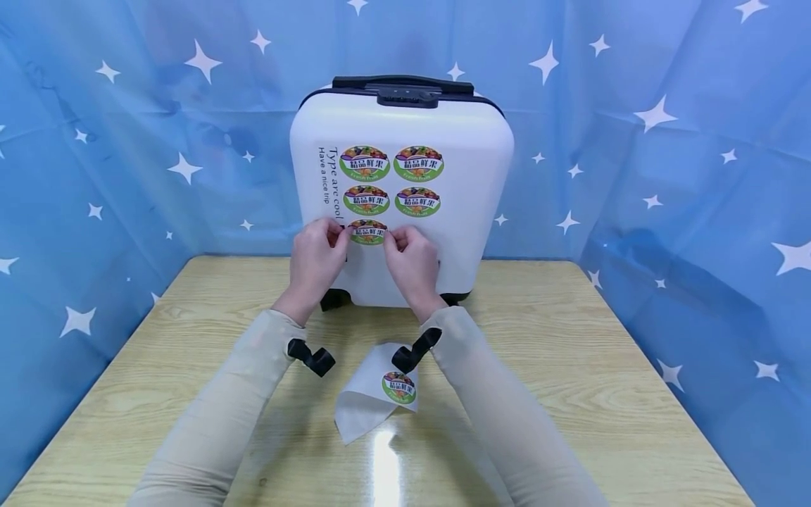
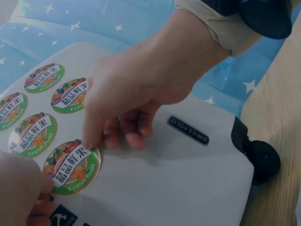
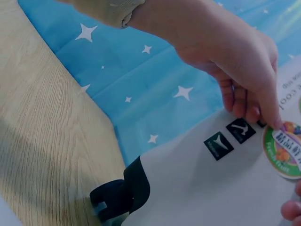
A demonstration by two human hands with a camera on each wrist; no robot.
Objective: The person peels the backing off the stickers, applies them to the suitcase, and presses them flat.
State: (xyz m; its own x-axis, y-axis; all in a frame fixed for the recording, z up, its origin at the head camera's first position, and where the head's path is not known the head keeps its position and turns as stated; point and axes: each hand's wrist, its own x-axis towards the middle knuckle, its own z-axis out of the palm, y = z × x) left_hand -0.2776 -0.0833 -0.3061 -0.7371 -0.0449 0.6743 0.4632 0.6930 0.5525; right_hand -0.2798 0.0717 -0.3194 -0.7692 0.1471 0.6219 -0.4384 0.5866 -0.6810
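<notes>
A white suitcase [image 1: 469, 169] stands upright on the table, its front bearing several oval fruit stickers [image 1: 419, 163] in two columns. At the bottom of the left column is another oval sticker [image 1: 368, 232], lying against the suitcase. My left hand [image 1: 317, 257] pinches its left edge between thumb and forefinger, the other fingers curled. On the opposite edge my right hand [image 1: 413, 260] pinches it too. In the left wrist view the right hand [image 2: 127, 89] has its thumb on the sticker's rim [image 2: 77, 186]. The left hand [image 3: 235, 61] shows the same in the right wrist view.
A curled white backing sheet [image 1: 364, 394] with one oval sticker [image 1: 399, 387] on it lies on the wooden table [image 1: 538, 366] between my forearms. Blue star-printed curtains [image 1: 665, 176] enclose the back and sides. The suitcase has black wheels [image 3: 113, 197] and a black top handle [image 1: 405, 84].
</notes>
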